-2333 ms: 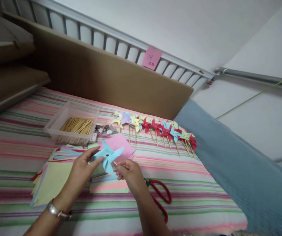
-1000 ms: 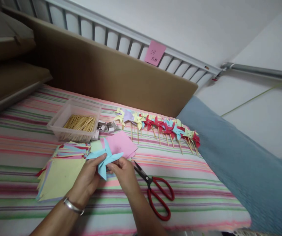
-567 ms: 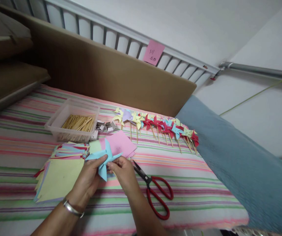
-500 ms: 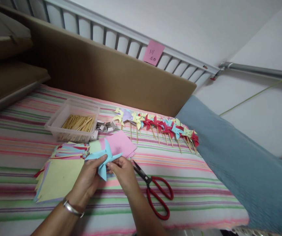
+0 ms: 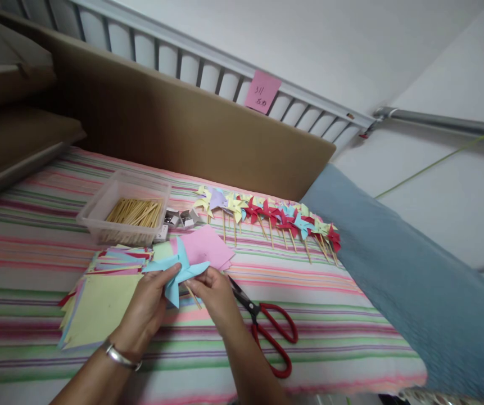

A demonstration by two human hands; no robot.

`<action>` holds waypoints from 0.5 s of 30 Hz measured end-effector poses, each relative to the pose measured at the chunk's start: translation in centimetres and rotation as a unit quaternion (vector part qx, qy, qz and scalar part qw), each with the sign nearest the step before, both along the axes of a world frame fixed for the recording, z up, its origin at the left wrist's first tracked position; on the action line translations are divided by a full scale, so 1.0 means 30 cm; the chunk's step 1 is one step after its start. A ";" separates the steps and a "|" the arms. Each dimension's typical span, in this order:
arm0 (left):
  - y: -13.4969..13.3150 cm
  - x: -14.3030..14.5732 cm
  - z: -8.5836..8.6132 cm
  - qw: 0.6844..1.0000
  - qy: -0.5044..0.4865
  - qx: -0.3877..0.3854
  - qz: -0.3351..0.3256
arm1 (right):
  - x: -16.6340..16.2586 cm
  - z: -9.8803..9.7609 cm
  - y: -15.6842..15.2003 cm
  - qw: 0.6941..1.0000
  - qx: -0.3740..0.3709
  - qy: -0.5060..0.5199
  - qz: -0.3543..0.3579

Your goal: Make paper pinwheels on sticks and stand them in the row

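Pinwheel (image 5: pixel 184 273) sits between left hand (image 5: pixel 146 298) and right hand (image 5: pixel 218 295), its stick (image 5: pixel 194 298) slanting toward 5 o'clock, nearer the right. Left thumb and fingers pinch it from 8 o'clock; right fingers bunch at 4 o'clock, whether gripping I cannot tell. Beyond, pink sheets (image 5: pixel 206 246) lie at 1 o'clock.

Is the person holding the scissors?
No, the scissors lie on the striped cloth while left hand and right hand are at the blue pinwheel.
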State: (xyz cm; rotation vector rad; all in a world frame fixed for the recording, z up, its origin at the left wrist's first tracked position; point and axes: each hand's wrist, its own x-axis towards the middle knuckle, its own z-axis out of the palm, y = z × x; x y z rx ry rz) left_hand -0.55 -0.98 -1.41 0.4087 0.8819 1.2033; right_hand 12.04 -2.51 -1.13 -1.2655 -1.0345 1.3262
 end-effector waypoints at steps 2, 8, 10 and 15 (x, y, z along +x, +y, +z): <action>0.005 -0.011 0.008 1.000 0.030 0.002 0.005 | 0.034 0.017 -0.003 0.997 0.042 -0.051 -0.043; 0.003 0.001 -0.006 0.994 0.106 0.023 0.008 | 0.048 0.054 -0.037 0.924 0.221 -0.302 -0.082; 0.001 0.011 -0.015 0.991 0.124 0.039 0.014 | 0.028 0.052 -0.045 0.901 0.255 -0.344 -0.071; -0.002 0.028 -0.022 0.983 0.171 0.063 0.018 | 0.011 0.040 -0.046 0.877 0.280 -0.384 -0.070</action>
